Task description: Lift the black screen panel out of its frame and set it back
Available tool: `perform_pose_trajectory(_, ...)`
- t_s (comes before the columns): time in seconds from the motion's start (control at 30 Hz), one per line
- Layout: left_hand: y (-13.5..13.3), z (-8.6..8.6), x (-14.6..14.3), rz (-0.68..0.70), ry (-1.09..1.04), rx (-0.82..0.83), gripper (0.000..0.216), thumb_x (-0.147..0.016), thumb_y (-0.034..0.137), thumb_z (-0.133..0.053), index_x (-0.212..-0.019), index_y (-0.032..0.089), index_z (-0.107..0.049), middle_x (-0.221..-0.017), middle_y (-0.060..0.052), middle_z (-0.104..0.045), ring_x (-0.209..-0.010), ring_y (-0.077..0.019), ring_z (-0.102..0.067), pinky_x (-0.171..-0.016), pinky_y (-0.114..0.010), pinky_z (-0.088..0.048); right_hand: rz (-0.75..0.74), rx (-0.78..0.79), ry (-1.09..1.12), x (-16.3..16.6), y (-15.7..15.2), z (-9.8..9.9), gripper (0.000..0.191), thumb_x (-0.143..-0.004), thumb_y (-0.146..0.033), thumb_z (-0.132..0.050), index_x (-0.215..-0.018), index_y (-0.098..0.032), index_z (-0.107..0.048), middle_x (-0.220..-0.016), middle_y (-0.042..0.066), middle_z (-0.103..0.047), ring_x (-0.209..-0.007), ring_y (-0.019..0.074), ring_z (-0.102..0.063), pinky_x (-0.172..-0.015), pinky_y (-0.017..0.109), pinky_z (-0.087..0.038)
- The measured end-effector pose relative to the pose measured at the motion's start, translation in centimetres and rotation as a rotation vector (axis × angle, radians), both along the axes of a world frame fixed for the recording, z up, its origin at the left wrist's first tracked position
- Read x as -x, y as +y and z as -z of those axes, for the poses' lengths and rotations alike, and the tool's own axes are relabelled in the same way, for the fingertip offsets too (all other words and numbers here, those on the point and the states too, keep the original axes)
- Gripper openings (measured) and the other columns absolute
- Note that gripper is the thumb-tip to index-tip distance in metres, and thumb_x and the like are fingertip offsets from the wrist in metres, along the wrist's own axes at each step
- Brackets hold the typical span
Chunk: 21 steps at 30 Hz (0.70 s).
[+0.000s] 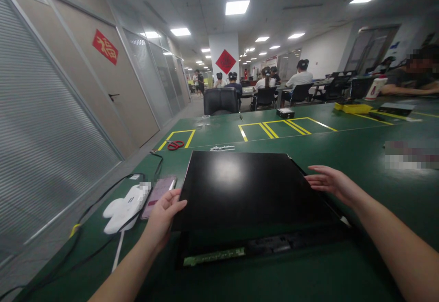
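A flat black screen panel point(236, 197) lies tilted in front of me, with a bright reflection on its glossy face. My left hand point(168, 208) grips its left edge, thumb on top and fingers curled at the side. At the right edge, my right hand point(329, 183) is open with fingers stretched out; whether the fingertips touch the panel I cannot tell. Below the panel's near edge shows a dark frame point(284, 243) with a narrow green circuit board strip point(214, 257) along it. The rest of the frame is mostly hidden under the panel.
Left of the panel are a phone point(159, 194), a white power strip point(126, 208) and black cables point(92, 203). Red-handled scissors point(175, 145) and small white pieces point(222, 148) lie beyond it on the green table point(370, 156). Farther off are a yellow tray point(353, 108) and seated people.
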State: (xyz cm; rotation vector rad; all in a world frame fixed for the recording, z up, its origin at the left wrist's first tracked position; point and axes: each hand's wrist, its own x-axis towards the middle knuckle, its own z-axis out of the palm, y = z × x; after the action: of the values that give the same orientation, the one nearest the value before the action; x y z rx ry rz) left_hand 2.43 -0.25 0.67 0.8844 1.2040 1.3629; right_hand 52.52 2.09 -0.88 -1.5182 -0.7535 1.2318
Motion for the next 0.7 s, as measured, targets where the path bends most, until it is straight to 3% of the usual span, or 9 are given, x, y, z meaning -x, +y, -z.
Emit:
perform_pose_trajectory(0.27, 0.7, 1.3, 0.3, 0.046, -0.003, 0.040, 0.060, -0.049, 0.027, -0.096, -0.101, 0.018, -0.068, -0.085, -0.005, -0.080, -0.080, -0.0277, -0.077, -0.065, -0.030, -0.057, 0.053, -0.021, -0.040, -0.7, 0.5, 1.2, 0.042, -0.076, -0.041, -0.076, -0.113, -0.024, -0.065, -0.097, 0.015, -0.079, -0.087, 0.0279, -0.077, -0.080, 0.042, -0.064)
perform_pose_trajectory(0.57, -0.5, -0.8, -0.4, -0.042, 0.002, -0.007, 0.048, -0.052, 0.024, -0.091, -0.095, 0.016, -0.069, -0.075, -0.001, -0.075, -0.064, -0.0205, -0.071, -0.063, -0.028, -0.053, 0.021, -0.047, -0.051, -0.5, 0.7, 2.4, 0.044, -0.077, -0.046, -0.073, -0.113, -0.023, -0.066, -0.100, 0.017, -0.080, -0.088, 0.0282, -0.077, -0.080, 0.042, -0.064)
perform_pose_trajectory(0.7, -0.5, -0.8, -0.3, -0.035, -0.002, -0.020, 0.050, -0.052, 0.025, -0.091, -0.096, 0.015, -0.069, -0.076, -0.002, -0.076, -0.063, -0.0200, -0.071, -0.062, -0.028, -0.052, 0.011, -0.042, -0.044, -0.4, 0.7, 2.4, 0.044, -0.076, -0.047, -0.073, -0.112, -0.022, -0.067, -0.100, 0.018, -0.079, -0.088, 0.0281, -0.077, -0.080, 0.043, -0.064)
